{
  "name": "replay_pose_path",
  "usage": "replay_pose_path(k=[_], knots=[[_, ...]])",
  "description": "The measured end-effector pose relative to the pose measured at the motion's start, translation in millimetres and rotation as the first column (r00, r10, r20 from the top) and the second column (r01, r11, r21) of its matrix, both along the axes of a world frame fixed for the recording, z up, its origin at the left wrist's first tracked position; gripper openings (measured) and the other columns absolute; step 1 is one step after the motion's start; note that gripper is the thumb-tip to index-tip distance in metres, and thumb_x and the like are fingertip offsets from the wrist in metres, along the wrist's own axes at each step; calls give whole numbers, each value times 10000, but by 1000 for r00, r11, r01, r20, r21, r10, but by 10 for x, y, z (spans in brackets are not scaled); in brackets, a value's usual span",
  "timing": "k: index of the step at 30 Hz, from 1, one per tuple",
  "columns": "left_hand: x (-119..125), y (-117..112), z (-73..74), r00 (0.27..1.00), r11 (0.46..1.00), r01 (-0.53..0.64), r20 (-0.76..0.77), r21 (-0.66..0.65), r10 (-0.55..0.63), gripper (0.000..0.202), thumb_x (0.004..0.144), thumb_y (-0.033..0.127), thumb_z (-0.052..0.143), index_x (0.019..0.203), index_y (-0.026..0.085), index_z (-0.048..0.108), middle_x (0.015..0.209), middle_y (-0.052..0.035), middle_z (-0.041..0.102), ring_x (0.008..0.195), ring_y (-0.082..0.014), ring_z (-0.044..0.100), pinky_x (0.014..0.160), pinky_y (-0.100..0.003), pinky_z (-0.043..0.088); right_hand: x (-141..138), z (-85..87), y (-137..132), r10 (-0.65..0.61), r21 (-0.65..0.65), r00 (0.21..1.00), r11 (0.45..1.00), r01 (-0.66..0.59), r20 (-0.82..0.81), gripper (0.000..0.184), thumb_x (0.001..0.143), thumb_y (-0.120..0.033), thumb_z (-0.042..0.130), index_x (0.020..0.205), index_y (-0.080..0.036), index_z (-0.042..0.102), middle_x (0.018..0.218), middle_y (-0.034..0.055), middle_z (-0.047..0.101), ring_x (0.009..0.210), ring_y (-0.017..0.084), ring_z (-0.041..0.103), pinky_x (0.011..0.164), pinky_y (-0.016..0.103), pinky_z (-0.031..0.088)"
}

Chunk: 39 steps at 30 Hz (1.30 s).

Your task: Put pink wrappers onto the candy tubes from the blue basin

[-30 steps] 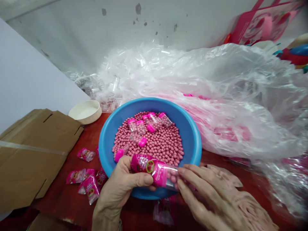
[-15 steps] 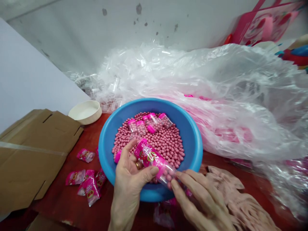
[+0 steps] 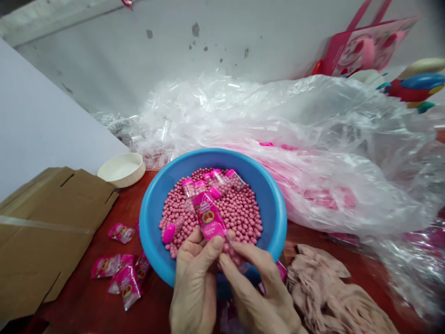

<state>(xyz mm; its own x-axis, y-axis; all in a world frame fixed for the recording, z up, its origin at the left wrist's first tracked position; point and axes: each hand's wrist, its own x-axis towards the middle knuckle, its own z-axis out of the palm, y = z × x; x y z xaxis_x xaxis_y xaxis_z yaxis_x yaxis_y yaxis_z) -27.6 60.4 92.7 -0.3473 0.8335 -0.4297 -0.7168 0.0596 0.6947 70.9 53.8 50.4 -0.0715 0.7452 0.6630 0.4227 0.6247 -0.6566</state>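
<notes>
Over the near side of a blue basin (image 3: 148, 218), both my hands hold one pink printed packet (image 3: 208, 215). My left hand (image 3: 194, 283) is closed on its middle, thumb on top. The fingers of my right hand (image 3: 260, 285) pinch its clear lower end, where pink balls show through; part of that end is hidden by the fingers. Loose pink balls (image 3: 243, 215) fill the basin's bottom. Several small clear jars with pink lids (image 3: 219, 181) lie on them, and another jar (image 3: 170, 233) rests at the left, its lid toward me.
Several pink packets (image 3: 127, 283) lie on the red table (image 3: 79, 301) left of the basin. Further left are a folded cardboard box (image 3: 59, 236) and a white round dish (image 3: 121, 170). Crumpled clear plastic (image 3: 323, 111) covers the back and right. A beige cloth (image 3: 327, 287) lies at the right.
The packet has turned to stand more upright in view, and my hands have come closer together. My right hand has shifted left. The lone jar in the basin is now more exposed.
</notes>
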Motion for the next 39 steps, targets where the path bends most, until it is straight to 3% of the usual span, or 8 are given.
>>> replay_pose_path(k=[4,7,10,16,21,27,34,39], knots=[[-30,-8,-7,998,1000,-29,49,-7,29,154,633,94,780,753,172,723,687,-10,738,634,-132,682,666,-227,554,-8,2,81,13,-24,998,1000,-15,-55,238,818,-269,646,1053,-248,681,975,57,716,895,207,694,748,291,599],[-1,-23,12,986,993,-112,122,-43,117,132,594,128,816,682,181,734,664,7,744,605,-97,675,618,-145,537,27,-35,101,103,-54,994,993,-105,-44,346,819,-140,619,1157,-216,618,1056,68,684,949,181,674,802,258,576],[47,-26,33,979,992,-110,163,-69,120,130,571,158,831,668,168,744,618,-2,737,589,-113,677,618,-156,544,23,-71,68,166,-109,981,978,-176,-97,455,791,-55,627,1220,-190,553,1089,68,657,964,153,655,813,220,558],[99,-41,22,994,999,-30,107,-22,32,147,653,251,781,750,144,758,661,-70,746,748,-237,706,766,-348,556,-87,-54,-61,-19,-173,970,985,-25,-244,412,772,-58,652,1146,-231,637,971,4,678,831,114,659,759,179,542],[124,-72,-6,998,999,-40,45,-17,41,113,716,265,731,742,158,757,701,-80,757,784,-239,707,801,-351,541,-148,-102,-96,3,-201,944,977,-73,-331,442,767,-62,646,1174,-233,626,991,29,699,857,162,684,738,243,577],[166,-86,-57,998,999,-38,55,-17,39,123,706,294,741,752,184,768,700,-68,761,788,-236,710,831,-356,527,-259,-97,-120,-206,-250,877,963,102,-434,384,747,-65,675,1081,-253,688,933,4,710,815,139,667,740,224,557],[41,-131,-77,989,989,-142,28,-50,144,261,733,420,693,824,185,759,817,-71,762,823,-200,696,785,-292,543,-227,-3,-71,-227,-425,750,902,-79,-621,356,705,-124,727,1015,-299,714,921,-25,719,765,144,690,687,247,608],[24,-46,23,990,990,-142,-17,-22,141,92,611,204,818,668,210,745,683,18,754,630,-106,676,742,-215,539,-222,15,-75,-258,-484,718,866,-125,-647,301,696,-164,739,967,-295,732,883,-45,716,733,112,684,671,190,597]])
